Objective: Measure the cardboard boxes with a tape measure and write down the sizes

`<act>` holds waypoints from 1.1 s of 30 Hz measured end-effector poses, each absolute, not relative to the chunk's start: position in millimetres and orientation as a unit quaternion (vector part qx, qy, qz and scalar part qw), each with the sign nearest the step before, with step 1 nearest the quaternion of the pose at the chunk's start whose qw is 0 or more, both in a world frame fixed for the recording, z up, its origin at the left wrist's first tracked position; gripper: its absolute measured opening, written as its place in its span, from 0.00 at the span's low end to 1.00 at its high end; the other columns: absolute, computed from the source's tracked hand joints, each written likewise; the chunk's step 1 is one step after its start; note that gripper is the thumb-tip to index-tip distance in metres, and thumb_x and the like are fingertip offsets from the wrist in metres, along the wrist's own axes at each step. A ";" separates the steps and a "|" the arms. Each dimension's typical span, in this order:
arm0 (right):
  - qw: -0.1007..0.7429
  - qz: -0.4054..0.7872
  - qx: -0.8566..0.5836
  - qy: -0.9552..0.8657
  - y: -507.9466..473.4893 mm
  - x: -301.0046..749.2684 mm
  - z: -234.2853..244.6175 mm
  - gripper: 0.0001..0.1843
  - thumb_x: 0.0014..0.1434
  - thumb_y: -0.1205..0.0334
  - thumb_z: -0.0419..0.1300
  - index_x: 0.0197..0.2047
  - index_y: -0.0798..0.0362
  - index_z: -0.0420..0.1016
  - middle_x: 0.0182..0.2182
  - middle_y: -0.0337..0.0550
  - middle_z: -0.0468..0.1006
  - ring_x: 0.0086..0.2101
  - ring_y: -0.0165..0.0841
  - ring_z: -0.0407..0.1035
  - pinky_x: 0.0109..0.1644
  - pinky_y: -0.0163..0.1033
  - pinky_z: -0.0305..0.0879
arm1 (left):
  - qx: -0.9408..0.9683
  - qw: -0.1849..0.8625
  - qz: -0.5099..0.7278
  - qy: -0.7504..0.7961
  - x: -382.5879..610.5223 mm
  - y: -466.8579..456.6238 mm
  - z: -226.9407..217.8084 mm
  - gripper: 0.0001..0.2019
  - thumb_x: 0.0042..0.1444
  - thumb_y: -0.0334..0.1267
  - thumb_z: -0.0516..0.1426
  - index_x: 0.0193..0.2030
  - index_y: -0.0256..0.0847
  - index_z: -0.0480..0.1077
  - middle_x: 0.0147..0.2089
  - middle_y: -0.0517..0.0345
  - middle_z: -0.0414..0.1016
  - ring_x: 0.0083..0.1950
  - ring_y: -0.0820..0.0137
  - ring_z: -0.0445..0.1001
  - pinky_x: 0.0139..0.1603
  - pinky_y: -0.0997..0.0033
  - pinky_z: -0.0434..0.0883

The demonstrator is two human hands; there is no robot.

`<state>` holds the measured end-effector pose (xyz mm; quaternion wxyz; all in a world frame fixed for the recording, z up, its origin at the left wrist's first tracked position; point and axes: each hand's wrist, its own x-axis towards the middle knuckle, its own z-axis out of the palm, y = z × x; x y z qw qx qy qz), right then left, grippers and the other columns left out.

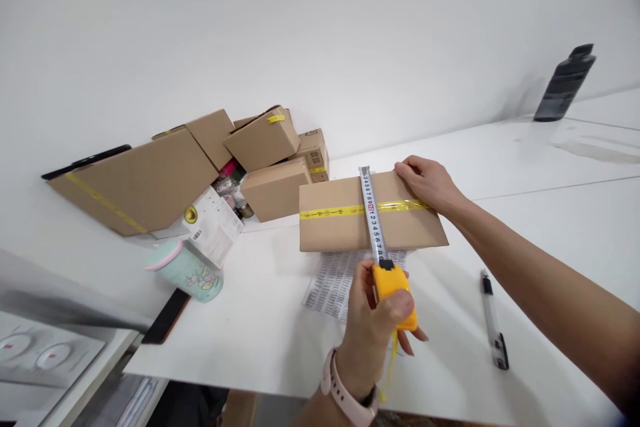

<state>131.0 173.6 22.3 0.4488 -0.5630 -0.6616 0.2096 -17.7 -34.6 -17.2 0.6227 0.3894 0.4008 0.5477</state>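
Observation:
My left hand (373,320), with a pale pink watch band on its wrist, is closed around a yellow tape measure (397,293). The metal blade (373,213) is pulled out and lies across the top of a cardboard box (335,233), its hooked end at the box's far edge. Yellow printed tape runs along the box, crossing under the blade. My right hand (425,180) grips the box's far right corner, thumb and fingers pressed on it. Beneath the box's near side, a printed sheet (330,290) is partly covered.
Several cardboard boxes (270,140) are piled at the back left. A mint cup (193,270) with a pink rim stands near the left edge, beside a dark flat object (167,317). A pen (493,320) lies at right. A dark bottle (563,87) stands far right.

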 end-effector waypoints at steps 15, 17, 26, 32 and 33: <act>0.291 -0.062 -0.423 -0.856 187.6 131.0 24.1 0.31 0.61 0.71 0.51 0.61 0.35 0.76 0.39 0.47 0.76 0.39 0.41 0.67 0.35 0.41 0.57 | 0.376 0.640 0.543 0.392 -16.4 -41.3 -26.1 0.32 0.44 0.58 0.68 0.47 0.42 0.62 0.52 0.52 0.69 0.21 0.77 0.75 0.13 0.83 0.64; 0.290 -0.064 -0.425 -0.855 187.7 130.9 23.7 0.32 0.60 0.72 0.51 0.61 0.36 0.76 0.40 0.47 0.76 0.40 0.41 0.67 0.36 0.42 0.58 | 0.375 0.638 0.543 0.396 -16.4 -42.8 -28.9 0.32 0.44 0.58 0.68 0.48 0.42 0.62 0.52 0.52 0.69 0.21 0.78 0.75 0.14 0.83 0.64; 0.310 -0.063 -0.422 -0.850 185.9 130.9 21.0 0.28 0.63 0.70 0.51 0.59 0.35 0.78 0.40 0.47 0.77 0.40 0.41 0.67 0.36 0.42 0.59 | 0.390 0.615 0.540 0.423 -17.4 -42.7 -54.8 0.35 0.43 0.57 0.70 0.52 0.43 0.62 0.48 0.53 0.70 0.25 0.77 0.75 0.15 0.84 0.65; 0.322 -0.073 -0.413 -0.849 183.6 132.0 19.0 0.27 0.64 0.70 0.50 0.59 0.36 0.78 0.40 0.47 0.77 0.40 0.40 0.67 0.36 0.42 0.58 | 0.396 0.616 0.536 0.420 -20.1 -44.4 -61.7 0.37 0.43 0.57 0.70 0.55 0.44 0.62 0.47 0.53 0.71 0.26 0.76 0.74 0.16 0.84 0.66; 0.322 -0.073 -0.413 -0.849 183.3 131.9 18.7 0.27 0.64 0.69 0.51 0.59 0.36 0.78 0.40 0.47 0.77 0.40 0.40 0.67 0.36 0.42 0.58 | 0.396 0.615 0.536 0.421 -20.4 -44.6 -62.1 0.37 0.43 0.56 0.70 0.55 0.44 0.62 0.47 0.53 0.71 0.27 0.76 0.74 0.16 0.84 0.66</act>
